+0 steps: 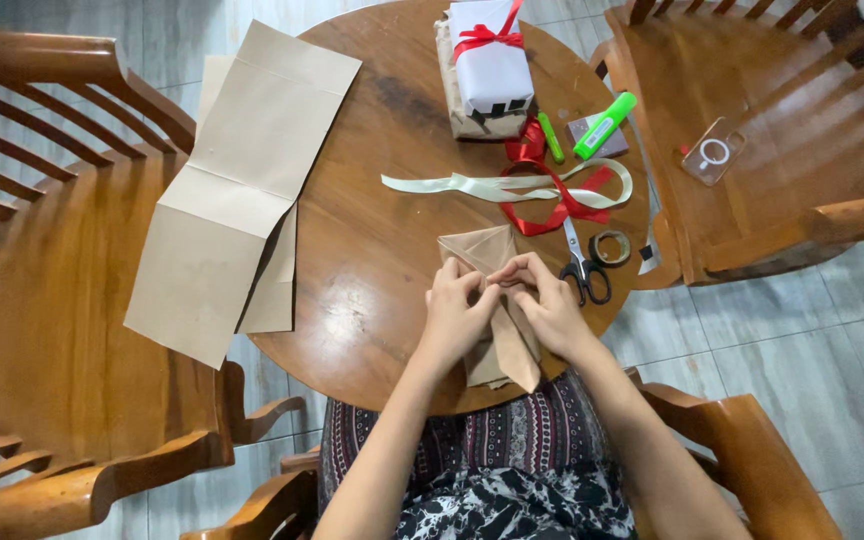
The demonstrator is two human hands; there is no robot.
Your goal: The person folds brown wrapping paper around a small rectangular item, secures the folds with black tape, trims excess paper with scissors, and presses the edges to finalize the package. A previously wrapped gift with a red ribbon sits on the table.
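Grey floor tiles are showing around a round wooden table that is filling the middle of the frame, with wooden chairs standing at the left and the upper right. You are sitting at the bottom edge of the table, and both your hands are meeting just below the centre of the frame. Your left hand and your right hand are pressed together, fingertips touching, and both are pinching a folded piece of brown paper. That brown paper is lying directly under and between your hands: its upper part is fanning out above your fingers toward the centre of the table, and its lower point is hanging past the table's near edge toward your lap.

Just right of your right hand, black-handled scissors are lying on the table, with a small roll of tape beside them. Above your hands, a cream ribbon and a red ribbon are sprawling across the tabletop, crossing each other. Further up, at the top centre of the frame, a white gift box tied with a red bow is sitting on another wrapped parcel. A green marker is resting to its right. At the upper left, large sheets of brown paper are overhanging the table's edge. A phone in a clear case is lying on the chair seat at the upper right.
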